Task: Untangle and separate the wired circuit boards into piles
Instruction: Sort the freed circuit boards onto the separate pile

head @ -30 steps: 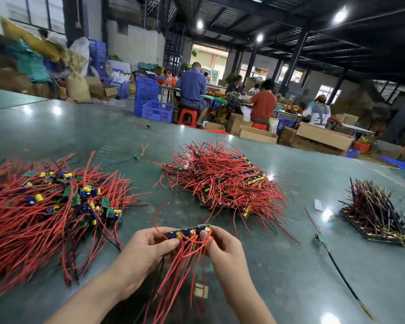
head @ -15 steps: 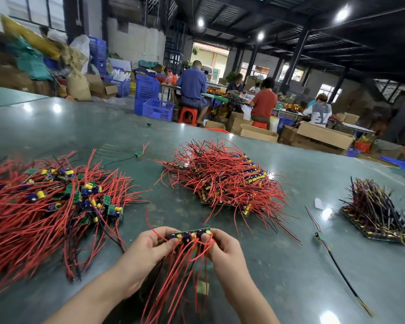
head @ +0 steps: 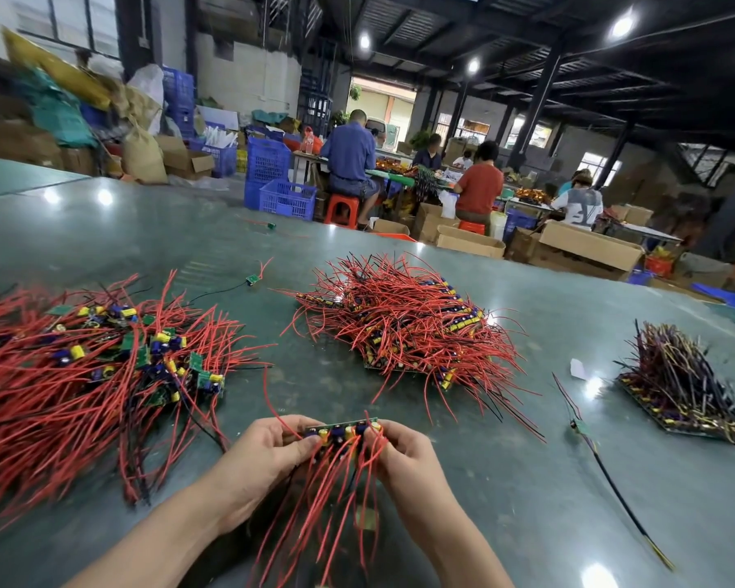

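Note:
A small stack of green circuit boards point(head: 341, 432) with yellow and blue capacitors is held just above the table near me. My left hand point(head: 268, 456) grips its left end and my right hand point(head: 404, 454) pinches its right end. Red wires hang from the boards toward me. A loose tangled heap of red-wired boards point(head: 86, 375) spreads over the left of the table. A tidier pile of red-wired boards point(head: 408, 324) lies at the centre. At the right lies a pile of boards with dark purple and yellow wires point(head: 679, 375).
The green table point(head: 506, 481) carries a single board with a black wire point(head: 586, 435) at the right, another stray board point(head: 252, 280) behind the left heap, and a white scrap point(head: 578, 369). Seated people, cardboard boxes and blue crates fill the background.
Both hands have kept their hold on the stack and sunk slightly toward me. The hanging red wires have shifted a little.

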A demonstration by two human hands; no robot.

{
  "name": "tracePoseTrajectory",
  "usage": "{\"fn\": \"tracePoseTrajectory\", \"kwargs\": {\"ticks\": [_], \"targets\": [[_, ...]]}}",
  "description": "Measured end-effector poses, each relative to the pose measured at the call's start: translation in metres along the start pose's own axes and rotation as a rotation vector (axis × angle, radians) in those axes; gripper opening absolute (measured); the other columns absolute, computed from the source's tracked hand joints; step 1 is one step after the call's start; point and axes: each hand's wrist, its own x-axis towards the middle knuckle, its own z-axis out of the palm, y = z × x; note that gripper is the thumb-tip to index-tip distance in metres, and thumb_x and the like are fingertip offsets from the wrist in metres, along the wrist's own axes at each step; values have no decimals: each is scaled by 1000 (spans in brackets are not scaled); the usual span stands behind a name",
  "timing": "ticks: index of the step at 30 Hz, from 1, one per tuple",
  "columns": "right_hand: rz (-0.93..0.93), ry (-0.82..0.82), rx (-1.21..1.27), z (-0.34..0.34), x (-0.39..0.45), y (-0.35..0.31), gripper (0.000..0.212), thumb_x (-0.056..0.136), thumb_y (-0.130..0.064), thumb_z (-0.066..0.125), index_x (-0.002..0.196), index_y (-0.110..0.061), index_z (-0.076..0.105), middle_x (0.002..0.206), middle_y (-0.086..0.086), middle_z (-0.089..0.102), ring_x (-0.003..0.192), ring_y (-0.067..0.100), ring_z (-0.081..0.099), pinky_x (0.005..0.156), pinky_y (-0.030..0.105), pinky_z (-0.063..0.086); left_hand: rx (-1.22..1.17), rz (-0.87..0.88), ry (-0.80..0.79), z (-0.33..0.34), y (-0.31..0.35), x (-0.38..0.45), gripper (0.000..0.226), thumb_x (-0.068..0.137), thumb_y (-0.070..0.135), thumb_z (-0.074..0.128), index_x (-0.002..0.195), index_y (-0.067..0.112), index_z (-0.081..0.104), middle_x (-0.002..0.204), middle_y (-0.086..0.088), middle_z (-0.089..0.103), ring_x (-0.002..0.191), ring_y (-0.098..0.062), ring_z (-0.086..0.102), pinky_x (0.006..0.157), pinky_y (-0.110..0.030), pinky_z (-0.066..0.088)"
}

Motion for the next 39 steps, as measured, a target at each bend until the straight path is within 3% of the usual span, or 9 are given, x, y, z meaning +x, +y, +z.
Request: {"fn": "tracePoseTrajectory", "kwargs": {"ticks": [5,9,14,18,22,27,33,35,39], "targets": [[45,-75,209,5,-3,3,23,80,-25,62,82,-5,73,79,15,70,68,23,64,67,33,51,-100,-46,-61,-2,1,0,30,72,4,62,99,-9,63,86,-26,65,64,-22,66,63,-28,57],[93,28,311,0,0,0,22,88,-13,56,77,-6,75,70,10,70,57,15,63,58,27,54,-209,-32,-29,-3,3,4,28,72,5,60,97,-8,63,85,-21,71,69,-22,71,64,-28,60],[80,97,-228,-14,3,-5,27,89,0,53,108,-13,66,96,-4,69,89,7,63,85,17,48,-428,46,14,-8,10,6,23,74,7,56,94,0,65,98,-21,71,89,-30,71,62,-36,59],[-3,140,-301,-11,-1,-12,54,77,6,50,119,-27,54,122,-2,56,116,12,46,104,26,36,-340,23,6,-8,13,5,24,73,9,60,94,4,71,81,-17,70,73,-25,72,56,-29,57],[-318,72,-128,-4,-13,-26,49,68,-10,47,109,-29,65,110,-5,61,94,5,53,80,14,42,-110,-26,-110,1,8,0,35,67,4,70,100,1,58,74,-15,67,55,-20,65,47,-25,53],[-397,-72,-374,7,-15,-25,19,85,-22,59,92,-32,73,96,-11,65,97,1,59,84,15,42,-52,-43,-156,4,3,-3,22,64,11,79,78,7,63,75,-17,64,63,-20,63,58,-25,54],[-389,58,-264,2,-13,-25,30,79,-5,69,84,-34,71,87,-11,72,83,5,67,76,19,50,-293,-170,-260,-12,10,7,38,71,-15,40,94,-5,68,107,-25,67,88,-38,69,71,-42,59],[-378,75,-190,2,-13,-26,27,76,-6,71,88,-31,71,84,-9,71,78,5,66,73,16,49,-242,-91,-317,-14,8,7,33,77,-15,57,103,3,69,117,-18,65,93,-35,68,71,-40,59],[-279,72,-96,4,-12,-23,36,77,-3,72,104,-27,67,80,-7,71,75,4,65,70,15,48,-195,21,-340,-17,5,8,61,69,-1,79,124,11,56,127,-13,61,104,-32,65,73,-32,57]]}}
